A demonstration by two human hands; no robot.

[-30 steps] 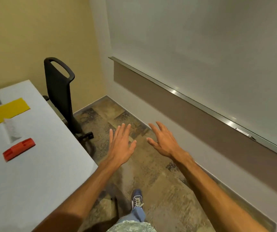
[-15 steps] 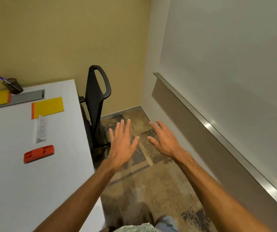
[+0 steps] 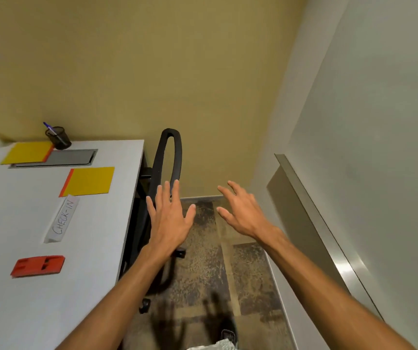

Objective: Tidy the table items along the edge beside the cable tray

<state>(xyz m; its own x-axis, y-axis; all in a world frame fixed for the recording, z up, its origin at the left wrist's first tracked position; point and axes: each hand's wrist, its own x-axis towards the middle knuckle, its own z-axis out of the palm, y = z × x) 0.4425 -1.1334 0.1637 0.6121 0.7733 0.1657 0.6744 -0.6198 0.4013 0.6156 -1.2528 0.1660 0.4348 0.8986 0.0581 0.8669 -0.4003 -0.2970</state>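
One readable label: "CHECK-IN" on white name card [image 3: 62, 218]; hands empty.

The view now sits further left than one second ago: the black mesh pen cup [image 3: 59, 137] and grey recessed cable tray [image 3: 69, 157] appear, while the blue object on the whiteboard ledge is gone from sight.

Only 1 readable text: "CHECK-IN", handwritten in dark capitals on a white folded name card [image 3: 62, 218] lying on the white table [image 3: 38, 311], left of centre in the frame, just below the lower yellow pad [image 3: 89, 181] and above the red block [image 3: 37, 266]. The letters run lengthwise along the card, reading from its lower-left end up to its upper-right end. No other lettering, brand or number legible anywhere.
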